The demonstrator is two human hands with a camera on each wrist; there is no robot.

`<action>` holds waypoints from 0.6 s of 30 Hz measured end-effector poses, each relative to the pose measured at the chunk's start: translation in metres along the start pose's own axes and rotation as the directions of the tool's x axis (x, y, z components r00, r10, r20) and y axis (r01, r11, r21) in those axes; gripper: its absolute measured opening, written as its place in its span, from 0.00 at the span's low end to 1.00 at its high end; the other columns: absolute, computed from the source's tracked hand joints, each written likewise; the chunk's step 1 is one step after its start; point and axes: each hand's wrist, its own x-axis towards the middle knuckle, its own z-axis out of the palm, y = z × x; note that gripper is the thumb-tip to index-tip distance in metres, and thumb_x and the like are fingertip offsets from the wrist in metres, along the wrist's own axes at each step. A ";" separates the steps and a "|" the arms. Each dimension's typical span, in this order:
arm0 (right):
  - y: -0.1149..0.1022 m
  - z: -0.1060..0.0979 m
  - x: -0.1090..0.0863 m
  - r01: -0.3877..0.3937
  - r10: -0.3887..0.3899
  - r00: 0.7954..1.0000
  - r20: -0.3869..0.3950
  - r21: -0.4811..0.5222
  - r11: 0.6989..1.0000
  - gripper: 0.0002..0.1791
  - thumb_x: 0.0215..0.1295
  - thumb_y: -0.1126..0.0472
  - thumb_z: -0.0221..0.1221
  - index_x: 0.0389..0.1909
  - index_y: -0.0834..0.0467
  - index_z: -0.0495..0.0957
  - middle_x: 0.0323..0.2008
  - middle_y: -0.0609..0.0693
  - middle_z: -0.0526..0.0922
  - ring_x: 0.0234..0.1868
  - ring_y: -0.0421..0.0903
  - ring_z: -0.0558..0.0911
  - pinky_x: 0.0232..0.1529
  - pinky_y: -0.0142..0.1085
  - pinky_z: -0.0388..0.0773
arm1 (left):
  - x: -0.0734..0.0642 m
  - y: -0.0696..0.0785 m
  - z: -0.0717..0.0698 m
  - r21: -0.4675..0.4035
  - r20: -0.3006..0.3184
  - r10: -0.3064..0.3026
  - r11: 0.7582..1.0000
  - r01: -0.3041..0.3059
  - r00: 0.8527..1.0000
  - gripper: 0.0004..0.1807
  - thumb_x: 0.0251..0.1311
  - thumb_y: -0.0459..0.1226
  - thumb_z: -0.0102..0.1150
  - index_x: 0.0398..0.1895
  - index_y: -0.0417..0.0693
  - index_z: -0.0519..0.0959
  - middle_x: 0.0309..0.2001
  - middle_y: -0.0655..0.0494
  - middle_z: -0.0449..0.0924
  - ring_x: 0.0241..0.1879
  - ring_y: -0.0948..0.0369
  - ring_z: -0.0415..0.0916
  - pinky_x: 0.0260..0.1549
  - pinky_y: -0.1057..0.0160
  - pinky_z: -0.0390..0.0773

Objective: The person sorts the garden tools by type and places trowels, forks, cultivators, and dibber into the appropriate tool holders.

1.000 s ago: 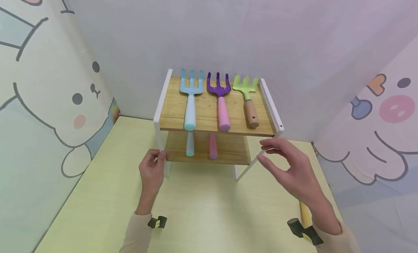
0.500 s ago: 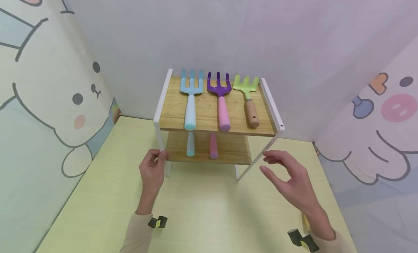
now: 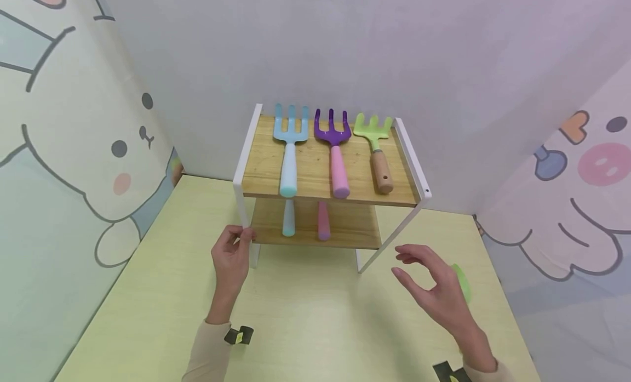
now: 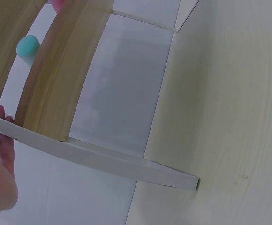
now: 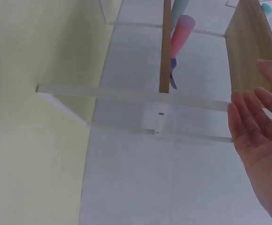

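A two-tier shelf [image 3: 305, 171] with wooden boards and a white frame stands against the back wall. My left hand [image 3: 231, 256] grips its left front post, thumb in front; in the left wrist view the fingers [image 4: 4, 145] lie behind the white bar. Off the shelf's right side, my right hand [image 3: 434, 289] has thumb and fingers curved apart around nothing. Three hand forks lie side by side on the upper board: a light-blue one [image 3: 288, 168], a purple one with a pink handle [image 3: 339, 174], and a lime-green one with a wooden handle [image 3: 382, 171].
On the lower board rest a pale-blue handle [image 3: 288, 218] and a pink handle [image 3: 323, 222], their heads hidden by the upper board. A bright green object [image 3: 462, 283] lies on the table [image 3: 305, 316], partly behind my right hand. Cartoon-printed cloth walls enclose the sides.
My right hand has moved down and back, away from the shelf's right post, uncovering the green object. My left hand has stayed on its post, and the forks have not moved.
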 end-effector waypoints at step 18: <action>0.022 0.005 -0.042 -0.105 0.105 0.994 0.008 -0.012 0.994 0.28 0.40 0.87 0.69 0.48 0.71 0.80 0.42 0.54 0.85 0.41 0.46 0.84 0.51 0.24 0.78 | 0.000 0.000 0.001 0.017 0.001 -0.003 1.000 0.003 1.000 0.06 0.70 0.20 0.55 0.35 0.20 0.72 0.33 0.54 0.82 0.35 0.63 0.82 0.40 0.71 0.84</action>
